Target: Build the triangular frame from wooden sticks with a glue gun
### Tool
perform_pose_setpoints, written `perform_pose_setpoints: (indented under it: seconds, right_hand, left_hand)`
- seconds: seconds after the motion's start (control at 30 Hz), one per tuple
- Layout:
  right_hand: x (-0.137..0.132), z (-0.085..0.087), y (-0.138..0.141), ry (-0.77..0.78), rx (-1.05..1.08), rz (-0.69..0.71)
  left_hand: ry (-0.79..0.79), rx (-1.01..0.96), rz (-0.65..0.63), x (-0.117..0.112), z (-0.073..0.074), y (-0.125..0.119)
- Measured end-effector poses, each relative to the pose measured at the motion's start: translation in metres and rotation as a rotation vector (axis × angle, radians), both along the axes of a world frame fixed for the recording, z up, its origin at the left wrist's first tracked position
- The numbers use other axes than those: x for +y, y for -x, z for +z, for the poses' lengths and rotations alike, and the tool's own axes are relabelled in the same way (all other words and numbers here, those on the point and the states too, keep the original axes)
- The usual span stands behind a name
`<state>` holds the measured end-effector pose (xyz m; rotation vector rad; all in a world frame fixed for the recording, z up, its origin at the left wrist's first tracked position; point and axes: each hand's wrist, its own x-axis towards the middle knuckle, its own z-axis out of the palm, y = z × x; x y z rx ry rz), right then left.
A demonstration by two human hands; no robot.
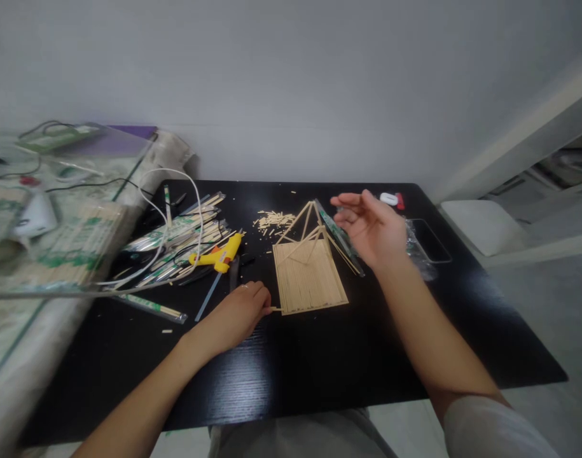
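Observation:
My left hand (247,308) is closed in a pinch on a thin wooden stick (275,309). The stick's tip meets the near left corner of a flat panel of wooden sticks (310,280); my fingers hide its other end. At the panel's far side rises a peaked frame of sticks (295,226). My right hand (374,229) is raised to the right of the frame, palm showing and fingers loosely bent apart, with nothing visible in it. Behind it lies a wrapped pair of chopsticks (336,232), partly covered by the hand.
A yellow glue gun (220,254) rests left of the panel beside a heap of wrapped chopsticks (176,229). Cut stick pieces (274,220) form a pile behind. A white cable (199,210) loops over the left side. Clear plastic wrapping (417,245) and a phone-like slab (434,240) lie right.

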<state>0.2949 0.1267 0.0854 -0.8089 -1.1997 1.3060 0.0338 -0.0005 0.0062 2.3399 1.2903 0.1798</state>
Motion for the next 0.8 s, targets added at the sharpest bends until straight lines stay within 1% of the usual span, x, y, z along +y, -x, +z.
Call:
perform_pose_setpoints:
  seconds: [0.1, 0.17, 0.2, 0.27, 0.33, 0.37, 0.43, 0.63, 0.73, 0.8]
  right_hand:
    - [0.010, -0.010, -0.003, -0.012, -0.057, -0.126]
    - [0.015, -0.016, -0.003, -0.072, -0.194, -0.185]
    - [0.018, -0.019, -0.001, -0.107, -0.275, -0.176]
    - [0.021, -0.023, 0.003, -0.162, -0.410, -0.098]
    - [0.024, -0.026, 0.008, -0.194, -0.494, -0.008]
    - [0.025, -0.026, 0.010, -0.211, -0.525, 0.016]
    - [0.026, -0.026, 0.014, -0.252, -0.585, 0.018]
    - [0.023, -0.022, 0.017, -0.382, -0.804, -0.083]
    - [0.022, -0.020, 0.016, -0.402, -0.910, -0.065]
    - [0.024, -0.021, 0.014, -0.386, -0.934, -0.013]
  left_hand:
    - [0.014, -0.003, 0.011, 0.000, 0.000, 0.000]
    - [0.013, -0.014, 0.013, 0.000, -0.001, 0.000]
    - [0.005, -0.020, 0.011, 0.000, -0.001, 0.001]
    - [-0.010, -0.026, 0.007, 0.000, -0.003, 0.001]
    - [-0.011, -0.027, 0.004, 0.000, -0.003, 0.002]
    - [-0.007, -0.028, 0.005, 0.000, -0.003, 0.002]
    - [-0.005, -0.033, 0.006, 0.000, -0.003, 0.002]
    - [-0.035, -0.054, -0.003, 0.000, -0.003, 0.001]
    - [-0.028, -0.040, 0.004, 0.000, -0.003, 0.001]
    - [-0.012, -0.034, 0.008, 0.000, -0.003, 0.001]
